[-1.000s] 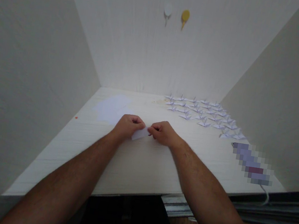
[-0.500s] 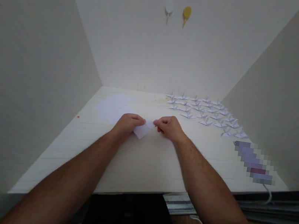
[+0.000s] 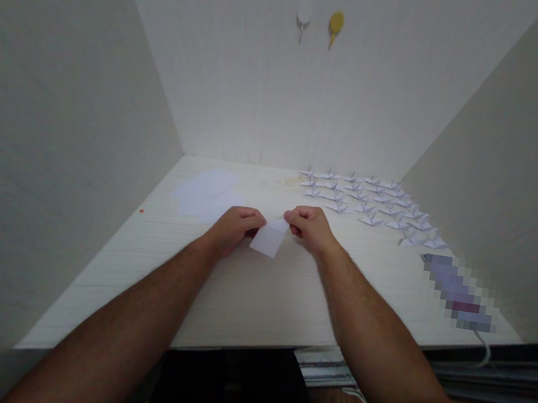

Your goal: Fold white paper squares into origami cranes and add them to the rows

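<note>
A small white paper hangs between my two hands just above the pale wooden desk. My left hand pinches its left edge with curled fingers. My right hand pinches its upper right corner, fingers closed. The sheet looks folded and tilts down toward me. Behind my left hand lie flat white paper sheets on the desk.
Several folded paper cranes stand in rows at the back right of the desk. A blurred oblong object with a cable lies at the right edge. White walls enclose the desk on three sides; two hooks hang on the back wall.
Both hands have lifted the paper off the desk and drawn slightly apart. The paper has opened out and now hangs as a larger flap between them.
</note>
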Demonstrator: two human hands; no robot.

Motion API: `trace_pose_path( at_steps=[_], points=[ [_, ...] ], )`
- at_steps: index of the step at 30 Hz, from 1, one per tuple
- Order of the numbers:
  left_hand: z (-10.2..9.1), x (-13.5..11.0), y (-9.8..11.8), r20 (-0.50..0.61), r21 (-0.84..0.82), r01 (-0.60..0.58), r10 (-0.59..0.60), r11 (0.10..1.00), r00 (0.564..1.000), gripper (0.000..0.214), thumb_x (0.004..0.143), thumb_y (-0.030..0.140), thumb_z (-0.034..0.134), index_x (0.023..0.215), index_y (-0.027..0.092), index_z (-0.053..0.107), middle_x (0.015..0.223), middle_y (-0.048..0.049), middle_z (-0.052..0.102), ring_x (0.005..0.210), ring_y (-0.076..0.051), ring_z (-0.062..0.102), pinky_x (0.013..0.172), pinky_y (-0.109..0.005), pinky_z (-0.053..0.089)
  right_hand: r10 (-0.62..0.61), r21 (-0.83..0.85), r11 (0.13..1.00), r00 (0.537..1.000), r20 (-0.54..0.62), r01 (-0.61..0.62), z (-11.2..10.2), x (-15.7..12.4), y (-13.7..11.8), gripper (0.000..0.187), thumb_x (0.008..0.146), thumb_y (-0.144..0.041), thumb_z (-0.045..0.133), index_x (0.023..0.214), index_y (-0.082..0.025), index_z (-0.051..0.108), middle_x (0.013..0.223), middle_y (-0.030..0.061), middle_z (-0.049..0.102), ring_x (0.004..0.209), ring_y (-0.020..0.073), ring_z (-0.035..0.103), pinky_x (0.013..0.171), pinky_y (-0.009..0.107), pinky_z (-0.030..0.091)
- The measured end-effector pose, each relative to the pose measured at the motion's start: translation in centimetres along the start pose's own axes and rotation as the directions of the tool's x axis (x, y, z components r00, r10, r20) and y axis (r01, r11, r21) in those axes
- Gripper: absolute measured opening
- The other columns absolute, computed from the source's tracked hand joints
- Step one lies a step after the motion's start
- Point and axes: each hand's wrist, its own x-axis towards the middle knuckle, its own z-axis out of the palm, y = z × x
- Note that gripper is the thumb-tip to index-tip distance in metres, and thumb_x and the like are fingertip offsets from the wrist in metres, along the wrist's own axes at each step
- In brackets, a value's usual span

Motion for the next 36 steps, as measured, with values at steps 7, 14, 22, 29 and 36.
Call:
trace_pose_path(
  at_steps=[7,14,22,29,36],
  points=[
    [-0.1,0.4,-0.7,0.007,-0.046,-0.249,0.249,0.967,0.968,0.035,0.062,0.019,0.073,0.097,0.017,0.071,0.098,-0.0083,0.072,0.086,-0.018,0.066,0.079,-0.034,0.051,0.1,0.19,0.975,0.991,0.084,-0.115,0.6,-0.2,-0.8,0.041,0.069,-0.049,0.069,0.056,-0.017,0.048,0.041,-0.0062,0.044,0.036,0.0042,0.03,0.039,0.021,0.018],
    [-0.1,0.3,-0.4,-0.03,0.056,-0.354,0.356,0.933,0.934,0.014,0.065,0.023,0.075,0.075,0.016,0.069,0.092,-0.0062,0.072,0.085,-0.016,0.064,0.082,-0.031,0.049,0.136,-0.02,0.991,0.984,0.117,-0.134,1.0,-0.3,-0.5,0.029,0.07,-0.043,0.065,0.066,-0.014,0.061,0.044,-0.0054,0.047,0.037,0.0046,0.031,0.039,0.02,0.019],
    [0.0,0.4,-0.2,-0.197,0.206,-0.174,0.215,0.963,0.957,0.016,0.065,0.028,0.071,0.07,0.015,0.063,0.053,0.004,0.056,0.048,-0.009,0.048,0.049,-0.023,0.037,-0.052,0.122,0.991,0.999,0.001,0.052,0.6,0.1,-1.1,0.045,0.076,-0.056,0.056,0.08,-0.013,0.066,0.067,0.006,0.064,0.059,0.0129,0.059,0.05,0.022,0.042],
    [0.5,0.0,0.4,-0.155,0.366,-0.098,0.165,0.925,0.974,0.013,0.067,0.028,0.064,0.067,0.015,0.065,0.053,0.0009,0.06,0.048,-0.011,0.051,0.048,-0.023,0.039,-0.019,-0.216,0.976,1.0,0.012,0.021,0.9,-0.8,-1.8,0.026,0.074,-0.038,0.063,0.073,-0.012,0.066,0.056,0.0015,0.061,0.043,0.0065,0.045,0.042,0.018,0.031],
    [0.4,-0.1,0.6,-0.121,0.352,-0.087,0.137,0.932,0.983,0.012,0.068,0.025,0.061,0.061,0.015,0.063,0.051,-0.0007,0.061,0.047,-0.011,0.051,0.048,-0.023,0.039,-0.044,-0.226,0.973,0.998,0.039,0.051,0.9,-0.9,-1.8,0.021,0.076,-0.033,0.062,0.072,-0.012,0.067,0.054,0.0003,0.06,0.044,0.0075,0.049,0.043,0.018,0.033]
  ],
)
